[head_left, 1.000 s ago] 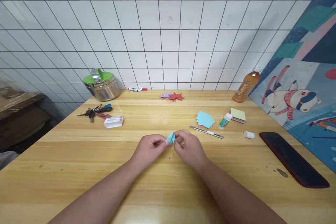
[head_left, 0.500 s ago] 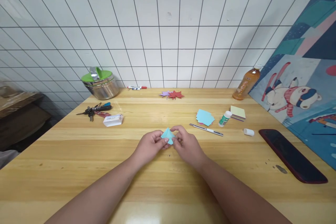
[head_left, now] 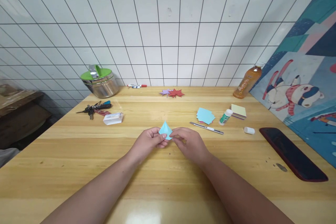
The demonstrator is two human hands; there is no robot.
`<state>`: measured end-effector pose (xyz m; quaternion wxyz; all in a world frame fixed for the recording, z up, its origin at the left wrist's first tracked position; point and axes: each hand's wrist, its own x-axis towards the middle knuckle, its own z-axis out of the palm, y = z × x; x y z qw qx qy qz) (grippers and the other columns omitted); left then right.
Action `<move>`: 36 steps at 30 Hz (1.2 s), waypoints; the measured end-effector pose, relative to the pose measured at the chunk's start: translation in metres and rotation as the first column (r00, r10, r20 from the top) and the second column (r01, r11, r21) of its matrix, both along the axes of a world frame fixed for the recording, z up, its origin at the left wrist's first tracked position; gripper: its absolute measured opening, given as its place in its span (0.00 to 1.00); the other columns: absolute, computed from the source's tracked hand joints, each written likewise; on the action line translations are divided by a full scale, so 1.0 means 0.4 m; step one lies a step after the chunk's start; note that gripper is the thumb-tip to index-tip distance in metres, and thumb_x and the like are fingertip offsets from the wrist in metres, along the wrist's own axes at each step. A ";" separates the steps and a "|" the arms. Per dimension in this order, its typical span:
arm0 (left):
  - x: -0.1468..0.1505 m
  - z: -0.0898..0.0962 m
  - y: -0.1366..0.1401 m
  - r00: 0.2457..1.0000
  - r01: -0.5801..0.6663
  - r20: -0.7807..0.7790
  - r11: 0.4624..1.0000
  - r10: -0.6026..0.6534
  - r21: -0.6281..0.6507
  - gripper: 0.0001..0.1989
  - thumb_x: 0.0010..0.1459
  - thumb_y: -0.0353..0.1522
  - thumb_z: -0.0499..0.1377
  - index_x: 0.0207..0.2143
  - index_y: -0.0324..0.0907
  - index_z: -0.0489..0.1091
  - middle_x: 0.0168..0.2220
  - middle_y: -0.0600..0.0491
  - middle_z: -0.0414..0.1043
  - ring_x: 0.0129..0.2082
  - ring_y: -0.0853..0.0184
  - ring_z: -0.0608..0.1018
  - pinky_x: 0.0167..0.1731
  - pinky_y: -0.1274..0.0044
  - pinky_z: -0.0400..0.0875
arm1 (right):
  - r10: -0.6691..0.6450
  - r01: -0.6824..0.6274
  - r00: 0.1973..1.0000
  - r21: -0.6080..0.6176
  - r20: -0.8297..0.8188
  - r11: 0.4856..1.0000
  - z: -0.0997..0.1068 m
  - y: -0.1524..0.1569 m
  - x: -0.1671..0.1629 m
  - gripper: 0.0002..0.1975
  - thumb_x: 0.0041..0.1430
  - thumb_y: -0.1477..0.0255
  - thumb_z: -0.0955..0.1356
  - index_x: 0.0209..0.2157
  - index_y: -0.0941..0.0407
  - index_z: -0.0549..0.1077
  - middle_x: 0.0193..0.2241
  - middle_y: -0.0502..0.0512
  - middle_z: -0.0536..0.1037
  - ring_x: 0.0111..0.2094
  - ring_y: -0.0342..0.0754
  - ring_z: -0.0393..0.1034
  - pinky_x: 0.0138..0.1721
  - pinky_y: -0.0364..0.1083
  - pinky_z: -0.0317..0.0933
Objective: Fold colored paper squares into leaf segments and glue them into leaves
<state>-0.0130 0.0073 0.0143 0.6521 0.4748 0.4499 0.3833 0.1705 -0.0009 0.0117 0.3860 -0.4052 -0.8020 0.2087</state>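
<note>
A small piece of light blue folded paper (head_left: 165, 131) is held just above the wooden table, its pointed tip facing away from me. My left hand (head_left: 151, 138) pinches its lower left part, thumb on top and fingers beneath. At its right corner are the fingertips of my right hand (head_left: 187, 143), closed on the edge. To the right lie a stack of light blue paper pieces (head_left: 205, 116) and a utility knife (head_left: 207, 128). Beyond my hands, a red star-shaped paper piece (head_left: 176, 93) overlaps a purple one (head_left: 165, 93).
On the right are a glue stick (head_left: 225, 117), its white cap (head_left: 249, 130), a sticky-note pad (head_left: 238, 111), a drink bottle (head_left: 247, 81) and a dark phone-like slab (head_left: 292, 154). Keys (head_left: 96, 108), a small white box (head_left: 113, 118), a lidded pot (head_left: 101, 82) and a marker (head_left: 137, 86) are at left.
The folded paper has shifted slightly left and away from me, showing more of its tip. My right hand's fingers have drawn down from its upper edge to the right corner.
</note>
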 end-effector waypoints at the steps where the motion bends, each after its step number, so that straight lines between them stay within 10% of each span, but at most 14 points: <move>1: -0.001 0.000 -0.001 1.000 0.006 0.006 1.000 -0.006 -0.014 0.15 0.45 0.37 0.65 0.33 0.36 0.70 0.27 0.50 0.74 0.25 0.71 0.75 0.29 0.79 0.70 | -0.010 0.010 1.000 -0.001 -0.006 1.000 0.000 0.000 0.000 0.09 0.55 0.76 0.64 0.36 0.51 0.73 0.35 0.52 0.77 0.38 0.45 0.70 0.41 0.45 0.62; 36: 0.018 0.012 -0.021 0.989 -0.015 0.141 0.990 0.035 -0.139 0.08 0.49 0.31 0.63 0.31 0.36 0.70 0.26 0.52 0.74 0.25 0.75 0.75 0.28 0.85 0.70 | -0.009 0.021 0.993 0.097 -0.117 0.995 0.006 -0.005 -0.002 0.05 0.53 0.78 0.66 0.29 0.54 0.71 0.31 0.52 0.75 0.34 0.44 0.69 0.35 0.43 0.64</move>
